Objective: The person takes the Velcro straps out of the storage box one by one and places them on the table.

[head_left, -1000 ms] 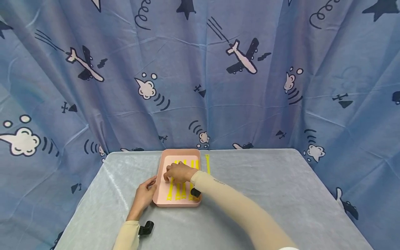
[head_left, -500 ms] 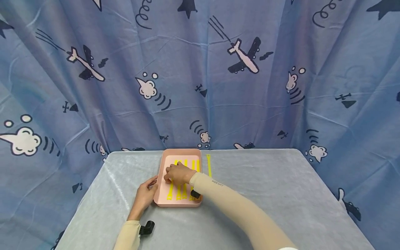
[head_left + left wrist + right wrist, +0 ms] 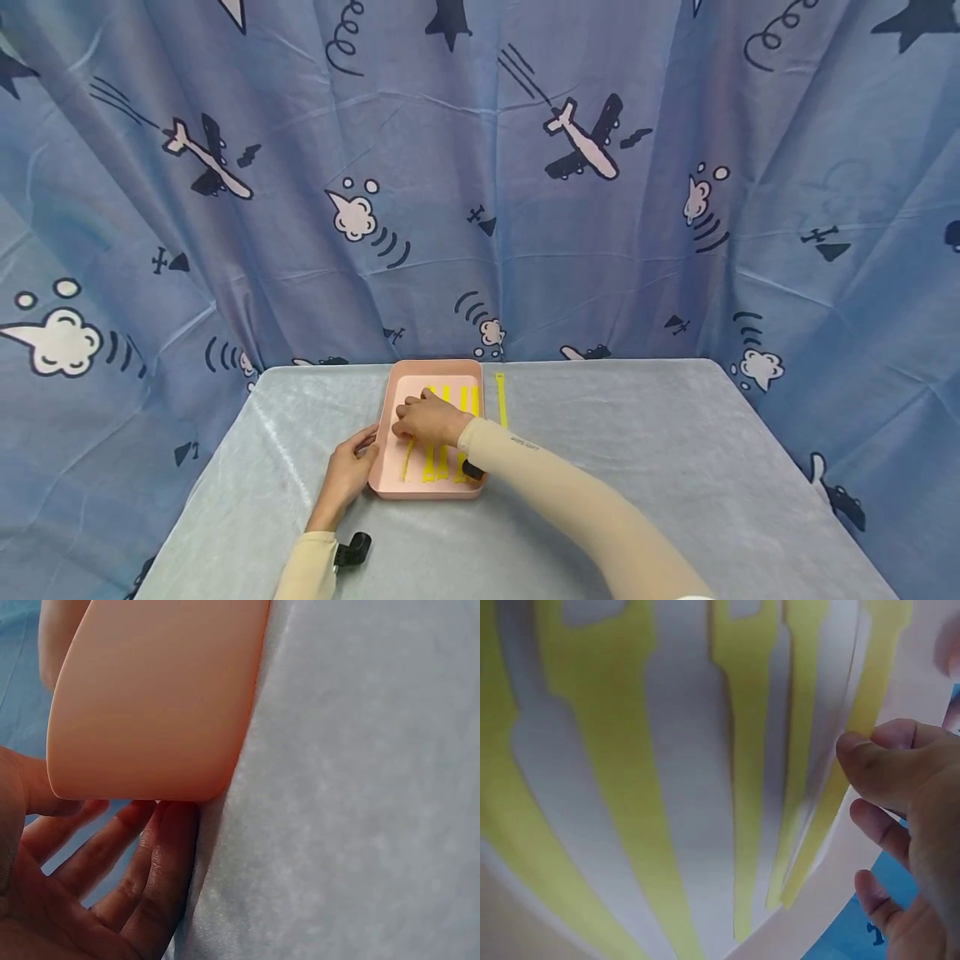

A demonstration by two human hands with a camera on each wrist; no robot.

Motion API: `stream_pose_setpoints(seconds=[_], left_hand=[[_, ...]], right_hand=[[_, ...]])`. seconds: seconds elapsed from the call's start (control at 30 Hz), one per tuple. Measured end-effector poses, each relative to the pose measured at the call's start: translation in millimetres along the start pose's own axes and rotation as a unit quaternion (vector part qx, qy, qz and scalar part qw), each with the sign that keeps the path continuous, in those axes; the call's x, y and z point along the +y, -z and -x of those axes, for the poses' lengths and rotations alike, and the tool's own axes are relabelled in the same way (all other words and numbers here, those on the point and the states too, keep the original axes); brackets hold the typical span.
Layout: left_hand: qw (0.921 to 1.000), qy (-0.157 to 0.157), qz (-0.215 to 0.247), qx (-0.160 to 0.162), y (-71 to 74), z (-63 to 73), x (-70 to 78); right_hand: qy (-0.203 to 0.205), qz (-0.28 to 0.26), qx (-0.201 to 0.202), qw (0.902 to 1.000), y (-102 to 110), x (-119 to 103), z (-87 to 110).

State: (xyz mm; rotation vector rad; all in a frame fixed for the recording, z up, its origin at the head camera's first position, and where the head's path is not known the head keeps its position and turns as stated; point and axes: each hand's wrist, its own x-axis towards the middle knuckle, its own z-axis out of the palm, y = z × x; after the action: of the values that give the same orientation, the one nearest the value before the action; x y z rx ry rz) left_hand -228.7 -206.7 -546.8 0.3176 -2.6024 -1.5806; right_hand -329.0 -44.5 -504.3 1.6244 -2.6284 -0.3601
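A shallow pink tray (image 3: 427, 493) holds several flat yellow strips with widened ends, lying side by side lengthwise. My right hand (image 3: 426, 418) reaches over the tray and pinches the leftmost yellow strip (image 3: 873, 686) between thumb and forefinger, near its wide end in the right wrist view. That strip looks thin and tilted on its edge in the head view. Its other fingers are spread below the thumb. My left hand (image 3: 347, 471) is at the tray's left side. In the left wrist view, its bent fingers (image 3: 154, 877) touch the tray's outer wall, thumb by the rim.
One more yellow strip (image 3: 502, 400) lies on the grey cloth-covered table (image 3: 637, 450), just right of the tray. Behind the table's far edge hangs a blue curtain (image 3: 420, 283) printed with planes.
The leftmost strip has turned from lying flat to a thin, edge-on look under my right fingers. My right hand has barely shifted; my left hand stays at the tray.
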Motion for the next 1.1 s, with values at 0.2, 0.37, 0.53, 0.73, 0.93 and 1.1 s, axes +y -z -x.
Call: stream_pose_setpoints(seconds=[0.2,0.37,0.53,0.73,0.93,1.1], left_hand=[[1.0000,-0.002,-0.005,0.002,0.6,-0.6,-0.5],[1.0000,0.001,-0.006,-0.004,1.0,-0.2,-1.7],[1.0000,-0.002,-0.005,-0.007,1.0,0.4,-3.1],[0.9999,-0.004,-0.006,-0.008,0.1,0.4,-3.3],[1.0000,-0.007,-0.006,-0.001,-0.8,0.7,-2.0],[0.9999,-0.010,-0.006,0.005,-1.4,1.5,-1.4]], right_hand=[[-0.001,0.013,0.038,0.9992,8,3,5.5],[0.000,0.002,0.067,0.9977,14,7,9.6],[-0.005,-0.007,0.089,0.9960,19,9,15.0],[-0.008,-0.011,0.109,0.9939,25,10,21.3],[-0.022,-0.048,0.129,0.9902,33,11,28.5],[-0.032,-0.086,0.144,0.9854,40,12,36.6]])
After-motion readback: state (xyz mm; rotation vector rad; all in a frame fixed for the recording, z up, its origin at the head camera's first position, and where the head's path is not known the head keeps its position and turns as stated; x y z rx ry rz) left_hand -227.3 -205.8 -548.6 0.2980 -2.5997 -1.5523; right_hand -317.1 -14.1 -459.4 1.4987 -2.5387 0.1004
